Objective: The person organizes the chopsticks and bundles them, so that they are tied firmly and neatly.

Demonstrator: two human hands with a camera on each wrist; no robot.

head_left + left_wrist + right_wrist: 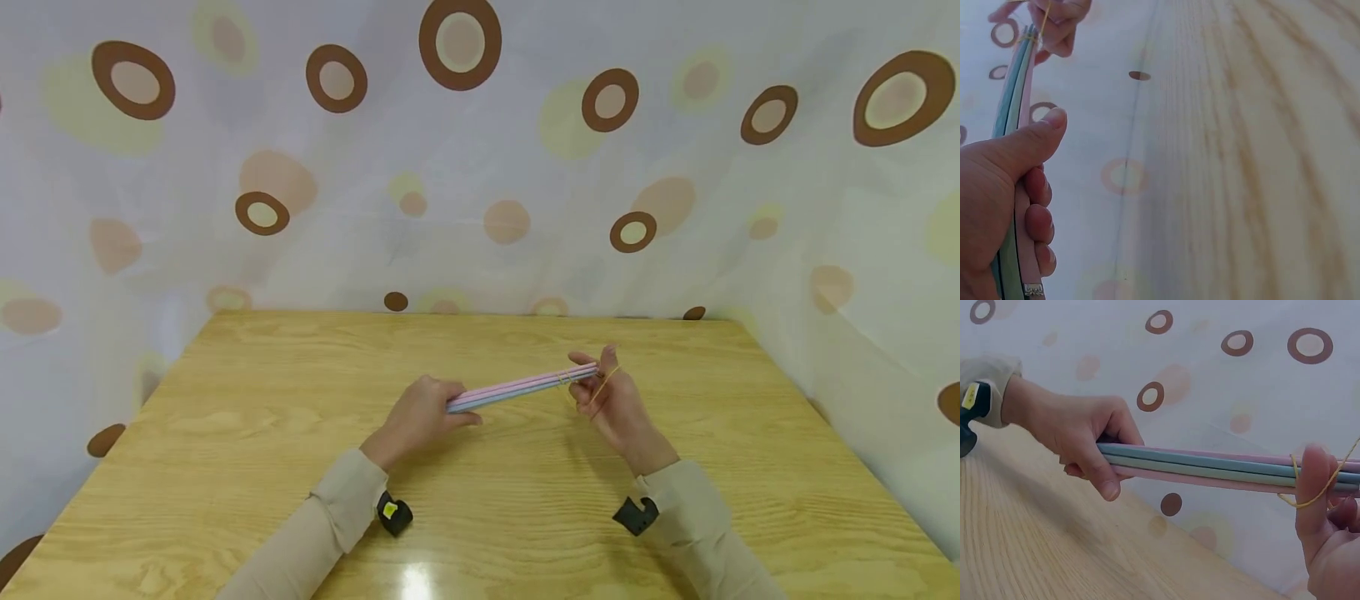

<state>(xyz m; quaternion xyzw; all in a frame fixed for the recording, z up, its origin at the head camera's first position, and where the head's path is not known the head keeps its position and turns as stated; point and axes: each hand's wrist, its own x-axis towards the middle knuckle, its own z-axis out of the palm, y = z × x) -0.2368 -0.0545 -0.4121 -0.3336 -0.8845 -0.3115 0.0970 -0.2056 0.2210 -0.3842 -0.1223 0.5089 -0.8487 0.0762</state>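
Observation:
A bundle of slim pastel chopsticks (pixel 517 388), pink, blue and pale green, is held slanting above the table. My left hand (pixel 420 418) grips its left end, the thumb lying along the sticks in the left wrist view. Around the thinner right end winds a thin yellow rubber band (pixel 1294 467). My right hand (pixel 621 410) is at that end, with a stretched loop of the band hooked over its fingers. In the right wrist view, one raised finger (pixel 1313 481) crosses in front of the chopsticks inside the loop. The other fingers are partly hidden behind the bundle.
Below both hands lies a light wood-grain table (pixel 480 500). A white curtain (pixel 450 167) with brown and pastel spots hangs behind it and along both sides. Dark straps (pixel 394 513) are fastened at the sleeve cuffs.

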